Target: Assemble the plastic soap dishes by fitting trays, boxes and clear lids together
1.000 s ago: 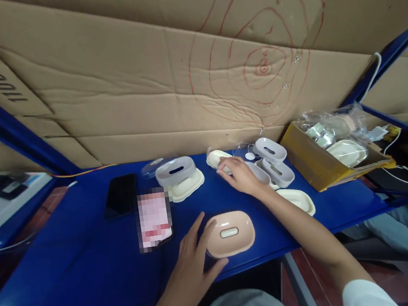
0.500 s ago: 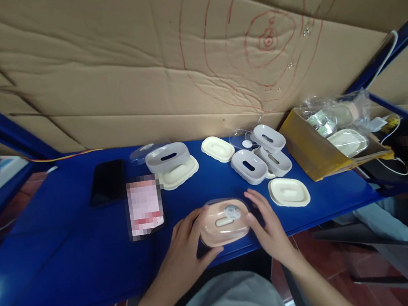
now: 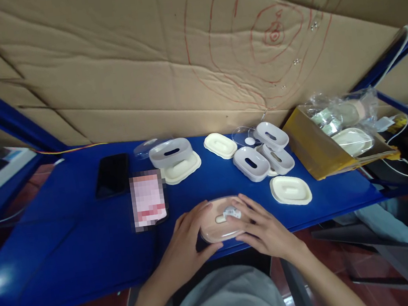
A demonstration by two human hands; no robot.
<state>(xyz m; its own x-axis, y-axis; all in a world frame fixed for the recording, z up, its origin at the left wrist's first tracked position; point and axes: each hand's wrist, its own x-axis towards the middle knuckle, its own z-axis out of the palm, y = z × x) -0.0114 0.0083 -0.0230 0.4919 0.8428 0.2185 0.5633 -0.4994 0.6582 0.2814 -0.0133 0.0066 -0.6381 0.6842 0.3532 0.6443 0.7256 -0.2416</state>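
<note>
Near the front edge of the table is a pinkish oval soap dish (image 3: 213, 228) with a clear cover and a silvery-white label (image 3: 232, 213) on top. My left hand (image 3: 189, 237) grips its left end, fingers over the far side and thumb along the near side. My right hand (image 3: 264, 223) is closed over the right end, its fingertips at the label and its thumb by the near rim. Past my right hand lies a cream oval tray (image 3: 290, 190). Several grey oval dishes with slots, one of them a grey dish (image 3: 251, 164), lie farther back.
A black phone (image 3: 112, 175) and a pixelated pink item (image 3: 149, 199) lie on the left of the blue table (image 3: 68, 236). A cardboard box (image 3: 309, 151) with wrapped dishes stands at the right. Behind rises a cardboard wall (image 3: 120, 58). A person sits at far right.
My right hand has moved left from beside the soap dish onto its right end, fingers now over the top near the label. My left hand keeps its hold. The view shifted slightly.
</note>
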